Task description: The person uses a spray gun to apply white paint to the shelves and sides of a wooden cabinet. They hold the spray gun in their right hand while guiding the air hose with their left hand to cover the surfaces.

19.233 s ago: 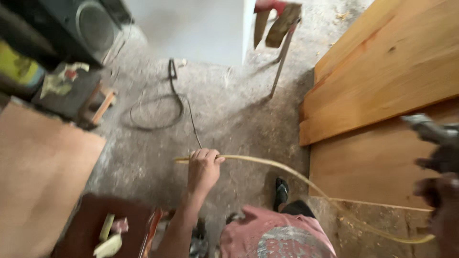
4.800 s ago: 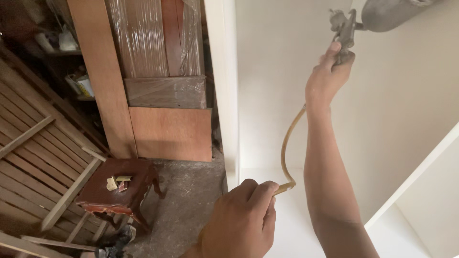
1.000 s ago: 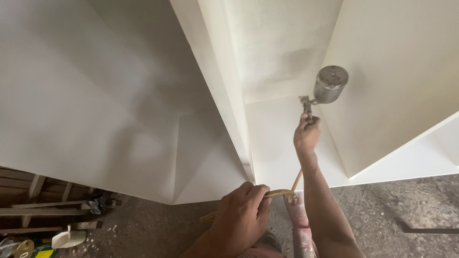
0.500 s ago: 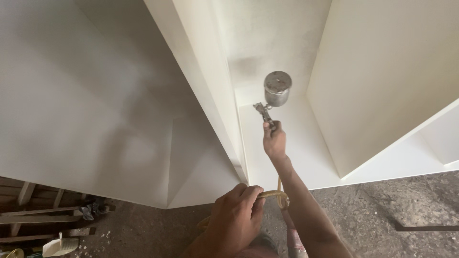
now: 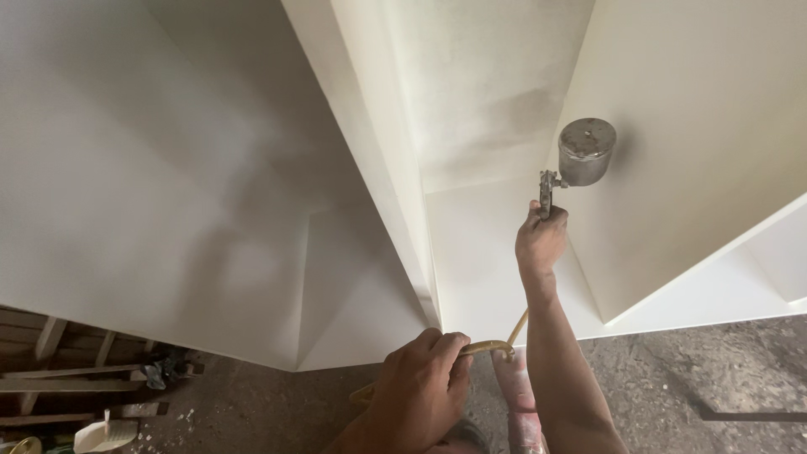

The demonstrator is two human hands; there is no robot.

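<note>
Spray gun sits right of centre in the frame, gripped at its handle in your right hand, which is wrapped tight around it with the arm reaching up from the bottom edge. Nearest to you, at the bottom centre, your left hand is curled into a closed fist around the yellowish air hose. That hose comes out of the fist to the right, bends by your right forearm and runs up behind it toward the gun. Just right of the fist, low in the frame, a reddish patterned cloth shows against the rough grey concrete floor, which fills the bottom right. At the bottom left lie wooden slats, a dark clump of rag and a pale plastic container.

Farther up, the gun's round metal cup stands above your knuckles, its dull lid facing you. It hangs just in front of the white cabinet, inside the open compartment between the narrow central divider and the right side panel. The back panel in the upper centre looks mottled grey. A broad white panel fills the left half of the frame.
</note>
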